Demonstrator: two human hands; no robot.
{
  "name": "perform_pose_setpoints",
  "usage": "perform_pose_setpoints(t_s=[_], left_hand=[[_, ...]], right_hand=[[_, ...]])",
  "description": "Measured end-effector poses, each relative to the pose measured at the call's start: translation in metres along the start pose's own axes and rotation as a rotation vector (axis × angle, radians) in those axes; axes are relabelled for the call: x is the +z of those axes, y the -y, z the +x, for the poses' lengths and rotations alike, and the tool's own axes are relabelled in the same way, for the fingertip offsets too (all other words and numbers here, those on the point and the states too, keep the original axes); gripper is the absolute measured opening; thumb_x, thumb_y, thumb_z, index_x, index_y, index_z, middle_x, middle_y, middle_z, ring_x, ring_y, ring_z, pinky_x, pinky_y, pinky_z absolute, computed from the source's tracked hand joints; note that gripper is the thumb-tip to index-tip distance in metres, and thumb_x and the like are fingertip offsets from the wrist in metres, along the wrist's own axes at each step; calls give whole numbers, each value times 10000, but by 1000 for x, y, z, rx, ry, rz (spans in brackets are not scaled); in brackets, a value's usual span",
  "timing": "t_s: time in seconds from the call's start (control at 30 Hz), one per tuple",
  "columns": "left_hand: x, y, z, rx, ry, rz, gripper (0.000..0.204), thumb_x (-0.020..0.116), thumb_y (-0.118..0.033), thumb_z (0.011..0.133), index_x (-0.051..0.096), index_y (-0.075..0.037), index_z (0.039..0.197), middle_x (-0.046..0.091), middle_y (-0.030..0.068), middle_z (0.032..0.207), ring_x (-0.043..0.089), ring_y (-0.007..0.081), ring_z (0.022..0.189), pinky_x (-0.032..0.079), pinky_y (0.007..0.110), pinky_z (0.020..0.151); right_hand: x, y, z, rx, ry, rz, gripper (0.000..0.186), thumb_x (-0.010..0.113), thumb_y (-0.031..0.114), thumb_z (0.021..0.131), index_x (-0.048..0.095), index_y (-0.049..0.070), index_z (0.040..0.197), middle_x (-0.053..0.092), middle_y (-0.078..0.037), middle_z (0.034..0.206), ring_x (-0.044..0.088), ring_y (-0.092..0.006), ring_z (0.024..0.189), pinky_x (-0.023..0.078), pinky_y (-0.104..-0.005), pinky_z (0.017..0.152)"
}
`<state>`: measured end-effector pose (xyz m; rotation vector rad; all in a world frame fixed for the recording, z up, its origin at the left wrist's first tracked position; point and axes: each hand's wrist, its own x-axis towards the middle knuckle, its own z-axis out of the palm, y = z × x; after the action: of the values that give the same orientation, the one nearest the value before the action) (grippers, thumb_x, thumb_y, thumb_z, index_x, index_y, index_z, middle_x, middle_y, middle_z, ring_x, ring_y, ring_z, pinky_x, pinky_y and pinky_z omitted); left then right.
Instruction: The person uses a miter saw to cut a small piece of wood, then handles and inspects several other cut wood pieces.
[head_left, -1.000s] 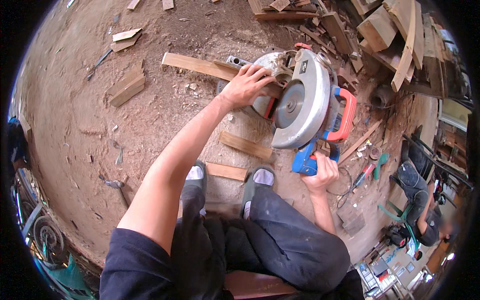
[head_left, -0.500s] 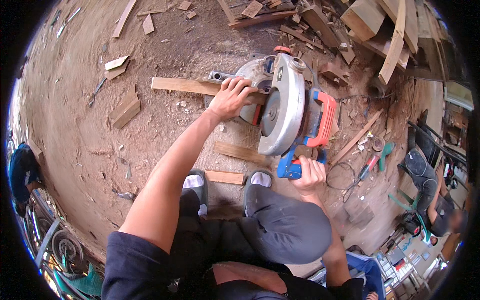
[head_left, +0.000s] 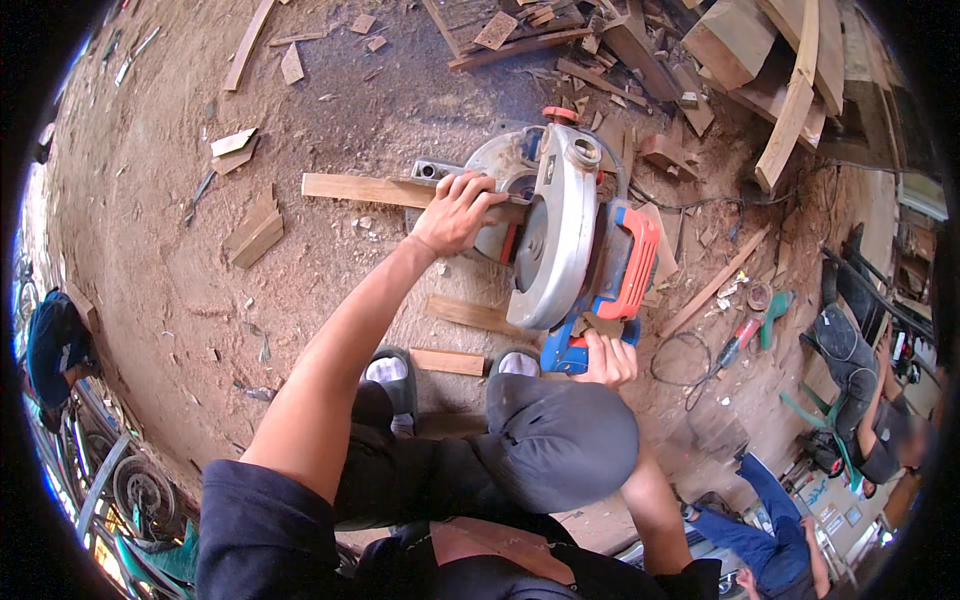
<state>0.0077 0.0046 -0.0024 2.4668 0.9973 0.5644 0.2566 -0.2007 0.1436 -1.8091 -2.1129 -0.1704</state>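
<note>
A miter saw [head_left: 568, 225] with a grey metal blade cover and a blue and orange body stands on the ground in front of me. My right hand [head_left: 607, 360] is wrapped round its blue handle [head_left: 566, 350]. A pale wooden board [head_left: 365, 190] lies across the saw's base and sticks out to the left. Bent over the board close to the round blade [head_left: 533, 240], my left hand [head_left: 460, 212] presses it down. The board's right end goes behind the blade, where I cannot see the contact.
Offcuts [head_left: 447, 361] lie near my feet. Scrap wood [head_left: 735, 45] is piled at the far right. A corded power tool [head_left: 742, 335] rests on the right. One person [head_left: 850, 370] sits at the right, another [head_left: 775, 530] is at the lower right. Bicycles [head_left: 140, 490] stand lower left.
The saw's head and handle have shifted a little left and toward me, with my right hand on them. My left hand stays on the board. A person in blue trousers now shows at the lower right.
</note>
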Motion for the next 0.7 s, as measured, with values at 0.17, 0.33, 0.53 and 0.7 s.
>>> perform_pose_setpoints(t_s=[0.17,0.33,0.53,0.7], left_hand=[[-8,4,-9,-11,0,36,524,746,-266,863,563,-186,1347,514,50,1313,462,294,1286,316,464,1099],[-8,2,-5,-7,-23,21,501,741,-257,867,576,-184,1334,523,52,1308,475,291,1273,321,458,1088],[-3,-2,2,10,-31,21,505,747,-257,857,581,-182,1328,528,45,1311,480,290,1271,323,454,1083],[-11,4,-9,-19,-14,33,514,756,-264,849,584,-185,1326,530,45,1308,483,290,1269,326,457,1082]], right_hand=[[7,1,0,-26,7,85,356,619,356,805,699,33,930,556,-63,636,558,-250,529,394,-357,540],[5,-4,-2,-47,38,102,417,574,390,827,698,16,963,577,-73,678,585,-247,575,420,-357,572],[0,-8,-10,-22,91,62,417,559,386,832,694,15,965,582,-73,693,593,-242,595,431,-362,589],[11,0,-4,-39,14,124,369,611,356,822,695,25,961,564,-65,667,576,-245,571,416,-366,573]])
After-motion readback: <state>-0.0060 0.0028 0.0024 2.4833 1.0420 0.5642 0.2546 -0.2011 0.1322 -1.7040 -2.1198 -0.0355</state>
